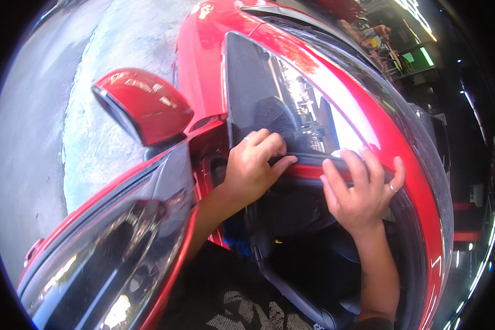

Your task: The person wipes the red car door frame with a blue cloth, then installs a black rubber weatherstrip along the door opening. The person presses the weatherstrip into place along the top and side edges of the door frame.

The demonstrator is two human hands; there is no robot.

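Observation:
A red car stands before me with its door open. Between the door opening and the small dark-tinted triangular window [258, 104] runs a red frame edge with a black rubber seal [309, 159]. My left hand [253, 165] has its fingers curled over the near corner of that window, the thumb lying along the seal; the fingertips are partly hidden. To its right, my right hand [360, 195] has its fingers spread and bent over the same frame edge, fingertips near the red roof pillar [379, 132]. Nothing loose shows in the right hand.
The open door [110, 264], with dark glass, stands at my left. A red side mirror [146, 104] juts out above it. Below my hands lies the dark car interior [302, 258]. Pale concrete floor [27, 137] is at far left; a cluttered workshop [379, 47] lies at upper right.

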